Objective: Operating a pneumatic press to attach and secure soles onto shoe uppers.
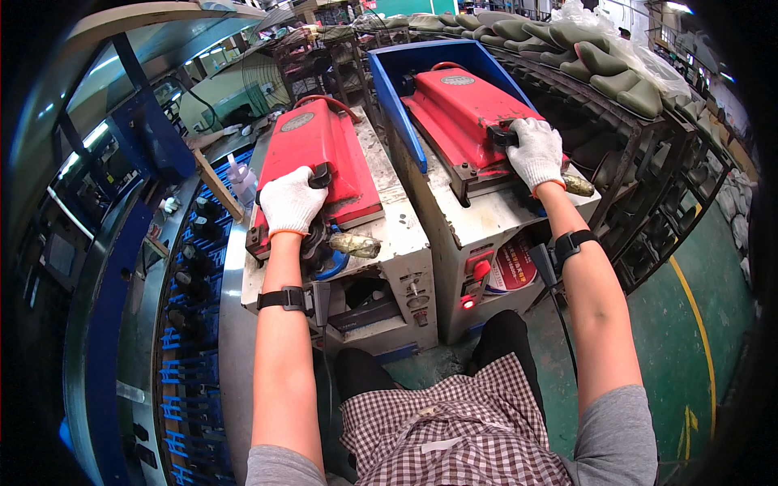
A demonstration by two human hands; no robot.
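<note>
- Gripping a black handle (322, 176), the left hand (293, 199) could slip if pulled sideways.
- Right hand (535, 151), around a second handle (501, 136), risks pinching if its red cover (472, 99) drops.

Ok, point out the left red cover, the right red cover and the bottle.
Left red cover (318, 149), head view: on its top face.
Right red cover (468, 105), head view: on its top face.
Bottle (243, 183), head view: on its body.

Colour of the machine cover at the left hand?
Red; the cover shows best in the head view.
</note>
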